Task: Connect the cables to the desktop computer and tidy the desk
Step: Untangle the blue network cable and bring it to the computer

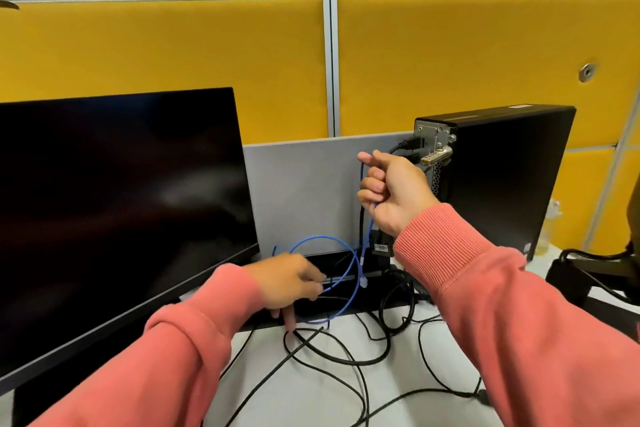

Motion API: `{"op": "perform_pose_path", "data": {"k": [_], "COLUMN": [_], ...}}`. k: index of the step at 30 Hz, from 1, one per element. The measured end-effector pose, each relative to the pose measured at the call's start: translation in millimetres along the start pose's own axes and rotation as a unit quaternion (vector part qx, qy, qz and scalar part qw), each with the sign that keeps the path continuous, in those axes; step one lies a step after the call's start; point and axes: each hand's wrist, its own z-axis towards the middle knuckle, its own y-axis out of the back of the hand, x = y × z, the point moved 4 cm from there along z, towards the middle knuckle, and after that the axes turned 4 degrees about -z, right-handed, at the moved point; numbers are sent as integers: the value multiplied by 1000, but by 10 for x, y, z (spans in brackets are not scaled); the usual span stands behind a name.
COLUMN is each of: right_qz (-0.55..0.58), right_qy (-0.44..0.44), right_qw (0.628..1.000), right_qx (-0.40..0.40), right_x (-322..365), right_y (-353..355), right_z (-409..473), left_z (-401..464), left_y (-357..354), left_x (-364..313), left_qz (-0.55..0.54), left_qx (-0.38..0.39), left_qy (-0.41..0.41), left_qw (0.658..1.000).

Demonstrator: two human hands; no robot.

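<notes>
A black desktop computer (498,180) stands upright at the right, its rear panel (431,146) facing left with black cables plugged in near the top. My right hand (389,191) is raised beside that panel and grips a blue network cable (323,241) together with black cables. The blue cable hangs down in a loop to my left hand (291,279), which pinches it low near the desk's back edge. Loose black cables (346,354) lie tangled on the white desk (433,374).
A dark monitor (117,215) fills the left side. A grey low divider (304,198) stands behind the desk, with yellow partition panels (450,55) beyond. A black stand or arm base (595,274) sits at the far right.
</notes>
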Motion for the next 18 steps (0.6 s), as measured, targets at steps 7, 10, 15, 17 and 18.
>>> {"op": "perform_pose_path", "data": {"k": [7,10,15,17,18], "right_qz": [-17,-14,37,64,80], "right_qy": [49,56,18,11,4], "right_qw": [999,998,998,997,995], "right_qx": [-4,3,47,52,53], "right_x": [177,286,264,245,241], "right_y": [-217,-268,-341,-316,-296], "right_z": [-132,-196,-190,-146,-130], "left_z": [-95,-147,-218,-229,-238], "left_y": [128,129,66,18,4], "left_x": [-278,-335,-727,-862,-900], "left_qz": [-103,-146,-224,-243,-238], "left_qx": [-147,-190,-171,-154,-151], "left_qy": [-83,-130,-206,-216,-224], "left_qw": [980,962,937,933,933]}}
